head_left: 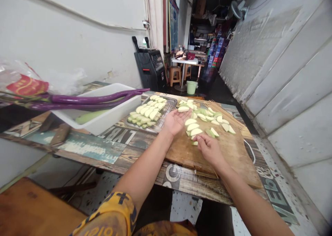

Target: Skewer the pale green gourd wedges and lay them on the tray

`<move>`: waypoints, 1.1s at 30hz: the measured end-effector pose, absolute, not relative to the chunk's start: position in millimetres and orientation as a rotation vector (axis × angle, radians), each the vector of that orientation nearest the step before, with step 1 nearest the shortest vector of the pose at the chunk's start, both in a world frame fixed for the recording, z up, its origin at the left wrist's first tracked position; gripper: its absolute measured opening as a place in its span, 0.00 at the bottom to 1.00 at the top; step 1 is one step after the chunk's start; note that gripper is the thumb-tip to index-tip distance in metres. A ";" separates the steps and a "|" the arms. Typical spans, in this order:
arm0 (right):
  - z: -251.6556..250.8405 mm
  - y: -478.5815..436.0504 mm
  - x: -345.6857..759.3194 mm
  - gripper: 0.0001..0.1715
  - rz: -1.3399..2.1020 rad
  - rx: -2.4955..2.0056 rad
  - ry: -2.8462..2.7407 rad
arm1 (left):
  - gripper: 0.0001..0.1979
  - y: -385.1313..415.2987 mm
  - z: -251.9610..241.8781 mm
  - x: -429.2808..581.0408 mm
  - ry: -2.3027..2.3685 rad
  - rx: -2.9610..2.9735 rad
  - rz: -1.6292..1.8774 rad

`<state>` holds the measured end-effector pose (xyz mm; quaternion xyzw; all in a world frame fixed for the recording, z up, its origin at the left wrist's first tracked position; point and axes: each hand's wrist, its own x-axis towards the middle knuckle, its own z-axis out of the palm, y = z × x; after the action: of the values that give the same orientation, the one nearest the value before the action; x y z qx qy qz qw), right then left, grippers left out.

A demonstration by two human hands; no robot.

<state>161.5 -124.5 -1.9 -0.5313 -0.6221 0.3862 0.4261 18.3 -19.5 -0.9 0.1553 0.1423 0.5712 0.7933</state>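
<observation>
On a wooden cutting board lie several pale green vegetable slices. My left hand rests palm up at the board's left edge, fingers spread, touching a few slices. My right hand is curled over slices at the near end of that pile, fingertips pinched on a slice. A metal tray left of the board holds more slices.
A white plastic tub stands at left with long purple eggplants across it. Bamboo skewers lie at the board's far right. A plastic bag sits far left. Beyond are a black speaker, stools and a green bucket.
</observation>
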 end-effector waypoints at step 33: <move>-12.3 -127.0 155.1 0.15 0.709 -1.359 -1.692 | 0.07 -37.0 6.9 44.7 0.542 0.375 1.349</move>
<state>155.1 -127.0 -12.3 -0.5414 -0.6737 0.2825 0.4162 44.7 -37.0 6.9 0.1703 0.2461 0.6131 0.7311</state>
